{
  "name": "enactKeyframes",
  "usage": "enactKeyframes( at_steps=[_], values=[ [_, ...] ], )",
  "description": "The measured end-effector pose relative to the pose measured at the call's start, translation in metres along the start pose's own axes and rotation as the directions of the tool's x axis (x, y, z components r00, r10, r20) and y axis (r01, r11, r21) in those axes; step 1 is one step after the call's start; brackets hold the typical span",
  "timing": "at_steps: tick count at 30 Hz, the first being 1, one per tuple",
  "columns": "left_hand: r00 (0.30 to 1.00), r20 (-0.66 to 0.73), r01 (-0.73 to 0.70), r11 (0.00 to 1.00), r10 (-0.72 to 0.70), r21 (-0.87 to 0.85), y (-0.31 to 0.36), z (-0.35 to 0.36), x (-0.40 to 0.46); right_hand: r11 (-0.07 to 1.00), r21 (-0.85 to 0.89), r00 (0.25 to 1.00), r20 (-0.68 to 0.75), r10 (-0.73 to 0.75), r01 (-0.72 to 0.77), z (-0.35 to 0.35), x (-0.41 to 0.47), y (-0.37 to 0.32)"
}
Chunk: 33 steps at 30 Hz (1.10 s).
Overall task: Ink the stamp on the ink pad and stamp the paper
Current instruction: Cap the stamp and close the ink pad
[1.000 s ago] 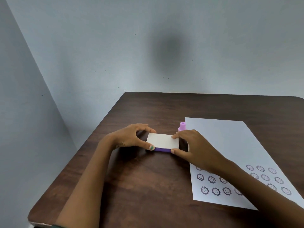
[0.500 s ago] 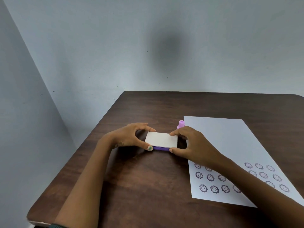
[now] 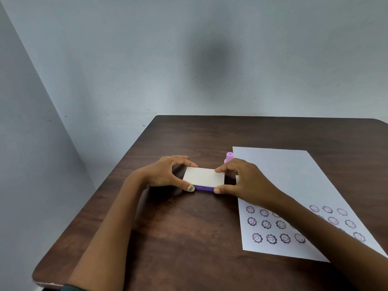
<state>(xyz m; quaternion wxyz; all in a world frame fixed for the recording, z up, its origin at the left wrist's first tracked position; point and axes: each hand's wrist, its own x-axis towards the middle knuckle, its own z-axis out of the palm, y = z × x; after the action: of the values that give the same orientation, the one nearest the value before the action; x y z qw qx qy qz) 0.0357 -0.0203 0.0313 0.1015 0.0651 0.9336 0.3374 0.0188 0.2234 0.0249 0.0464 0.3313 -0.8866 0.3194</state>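
Note:
A closed ink pad [image 3: 204, 177] with a white lid and purple base lies flat on the dark wooden table [image 3: 189, 238]. My left hand [image 3: 165, 173] grips its left end between thumb and fingers. My right hand [image 3: 245, 181] grips its right end the same way. A small pink stamp [image 3: 228, 156] stands upright just behind my right hand, partly hidden by it. The white paper [image 3: 294, 181] lies to the right, with rows of purple smiley-flower stamp marks near its front edge; my right forearm covers some of them.
Grey walls close off the back and left of the table. The table's left edge runs diagonally beside my left arm, and its front left corner is near my elbow.
Both hands stay on the ink pad's ends with almost no movement. The view has shifted slightly.

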Motion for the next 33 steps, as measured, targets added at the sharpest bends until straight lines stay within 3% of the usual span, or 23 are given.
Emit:
enactKeyframes(
  at_steps=[10,20,25,29,33],
  values=[
    [0.997,-0.054,-0.043,0.996,0.048,0.078,0.01,0.011,0.004,0.964,-0.244,0.992,-0.045,-0.121,0.106,0.01,-0.009,-0.006],
    [0.988,-0.097,-0.109,0.986,0.122,0.128,0.027,0.035,0.008,0.979,-0.187,0.991,-0.085,-0.099,0.081,0.009,-0.017,-0.004],
    [0.989,-0.125,-0.057,0.989,0.075,0.139,0.028,0.039,0.013,1.0,-0.002,0.97,-0.241,0.012,-0.012,-0.007,-0.009,0.002],
    [0.97,-0.228,-0.05,0.987,0.084,0.151,0.034,0.053,0.017,0.993,-0.026,0.967,-0.234,0.105,-0.114,-0.012,-0.011,0.02],
    [0.906,-0.4,-0.066,0.981,0.135,0.182,0.036,0.065,0.02,0.963,-0.099,0.948,-0.224,0.225,-0.252,-0.008,-0.008,0.037]
  ],
)
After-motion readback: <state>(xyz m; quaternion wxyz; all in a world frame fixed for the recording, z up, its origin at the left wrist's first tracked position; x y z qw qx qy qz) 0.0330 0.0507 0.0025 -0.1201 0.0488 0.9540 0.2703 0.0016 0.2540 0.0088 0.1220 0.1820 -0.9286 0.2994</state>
